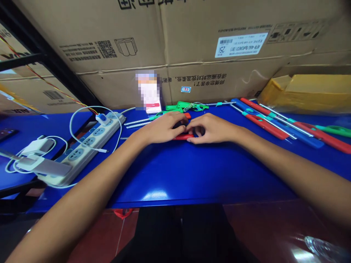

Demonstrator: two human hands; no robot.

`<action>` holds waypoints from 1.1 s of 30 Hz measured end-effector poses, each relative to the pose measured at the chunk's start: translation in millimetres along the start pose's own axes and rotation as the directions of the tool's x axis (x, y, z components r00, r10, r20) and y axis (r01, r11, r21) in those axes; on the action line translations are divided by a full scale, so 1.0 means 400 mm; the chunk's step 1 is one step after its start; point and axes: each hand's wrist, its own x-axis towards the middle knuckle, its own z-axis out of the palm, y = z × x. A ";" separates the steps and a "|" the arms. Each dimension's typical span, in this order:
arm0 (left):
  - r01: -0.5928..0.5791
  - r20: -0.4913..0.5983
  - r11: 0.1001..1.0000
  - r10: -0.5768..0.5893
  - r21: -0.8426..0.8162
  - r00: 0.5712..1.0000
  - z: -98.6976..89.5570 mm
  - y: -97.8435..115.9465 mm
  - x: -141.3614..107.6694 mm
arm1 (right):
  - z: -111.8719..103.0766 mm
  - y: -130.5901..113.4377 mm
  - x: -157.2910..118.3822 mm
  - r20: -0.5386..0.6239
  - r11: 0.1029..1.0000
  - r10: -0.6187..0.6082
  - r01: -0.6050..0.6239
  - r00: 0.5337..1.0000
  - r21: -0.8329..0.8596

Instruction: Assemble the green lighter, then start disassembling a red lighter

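A red-handled long-nose lighter (184,137) lies low over the blue table between my hands, and a metal tip pokes out left of my wrist. My left hand (168,128) covers its middle, fingers curled down against it. At the handle's right end, my right hand (210,128) pinches with thumb and fingers. Just behind the hands are other lighters with green parts (161,114) and metal tubes, plus a red end (187,115). Green handle pieces (181,106) rest against the carton. My fingers hide much of the held lighter.
Right of my hands lie several red, blue and green lighters (270,126). A lit phone (150,95) leans on the large carton (192,40). At left stand a power strip (91,144) with a charger and white cables. A yellow-taped box (309,93) sits back right.
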 end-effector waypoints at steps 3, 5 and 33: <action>-0.027 0.018 0.999 0.026 0.019 0.999 -0.015 0.008 -0.004 | -0.013 0.013 -0.001 -0.003 0.988 0.090 -0.089 0.996 0.124; -0.047 0.021 0.997 0.046 0.068 0.999 -0.018 0.008 -0.006 | -0.018 0.021 -0.001 0.013 0.971 0.160 -0.159 0.987 0.177; -0.108 -0.143 0.993 0.100 -0.050 0.985 0.001 -0.006 -0.006 | -0.028 0.045 0.002 0.273 0.373 0.473 -0.471 0.838 0.799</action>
